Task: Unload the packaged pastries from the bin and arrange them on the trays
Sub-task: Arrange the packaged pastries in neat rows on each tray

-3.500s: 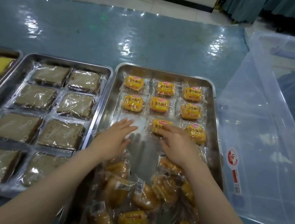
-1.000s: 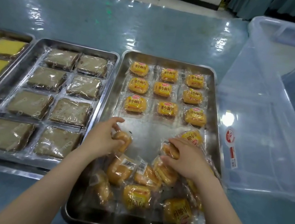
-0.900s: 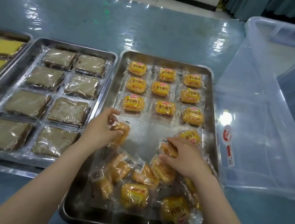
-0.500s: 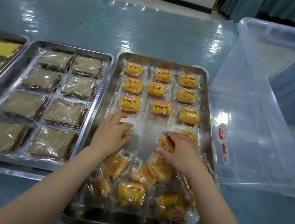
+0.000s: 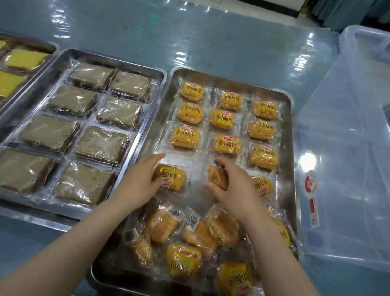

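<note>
On the right steel tray (image 5: pixel 284 185) the left hand (image 5: pixel 139 182) pinches a yellow bun packet (image 5: pixel 169 177) in the fourth row; the right hand (image 5: pixel 235 193) grips another bun (image 5: pixel 217 176) beside it. Loose packets (image 5: pixel 187 232) heap under both wrists — nine neat packets (image 5: pixel 225 122) beyond. The clear bin (image 5: pixel 361 171) stands right, the brown-cake tray (image 5: pixel 152 106) left.

A table (image 5: pixel 204 38) under a glossy blue-grey plastic sheet carries everything. Three steel trays lie on it side by side: the left tray (image 5: pixel 50 48), cut off by the frame edge, the middle tray (image 5: pixel 158 92) touching it, and the right tray (image 5: pixel 286 185) close against the middle one. A clear plastic bin (image 5: pixel 362 196) stands on the table just beside the right tray.
</note>
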Action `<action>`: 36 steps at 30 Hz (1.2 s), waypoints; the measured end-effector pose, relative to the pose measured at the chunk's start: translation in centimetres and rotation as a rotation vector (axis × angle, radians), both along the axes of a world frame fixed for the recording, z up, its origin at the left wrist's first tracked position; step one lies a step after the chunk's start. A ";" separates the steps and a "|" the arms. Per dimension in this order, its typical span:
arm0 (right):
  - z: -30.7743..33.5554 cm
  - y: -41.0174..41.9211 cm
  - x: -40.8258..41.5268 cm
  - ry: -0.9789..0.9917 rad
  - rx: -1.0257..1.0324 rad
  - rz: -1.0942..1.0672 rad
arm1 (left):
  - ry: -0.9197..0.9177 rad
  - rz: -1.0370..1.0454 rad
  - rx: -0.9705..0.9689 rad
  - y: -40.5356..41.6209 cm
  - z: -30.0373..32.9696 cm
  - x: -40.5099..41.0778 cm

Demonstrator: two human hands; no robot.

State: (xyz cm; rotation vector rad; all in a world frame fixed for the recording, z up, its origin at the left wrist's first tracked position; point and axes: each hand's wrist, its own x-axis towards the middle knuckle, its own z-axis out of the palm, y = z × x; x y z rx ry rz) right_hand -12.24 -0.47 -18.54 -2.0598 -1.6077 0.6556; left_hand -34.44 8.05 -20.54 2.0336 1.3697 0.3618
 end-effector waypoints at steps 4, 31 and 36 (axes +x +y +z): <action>-0.3 1.2 -0.2 -0.106 0.021 0.030 | 0.033 0.004 0.055 0.0 0.6 0.5; -1.5 1.2 2.5 0.136 -0.044 -0.044 | 0.187 -0.397 -0.005 1.1 0.8 0.7; -1.0 2.5 2.5 0.076 -0.120 -0.014 | 0.368 -0.376 0.091 1.1 0.2 0.5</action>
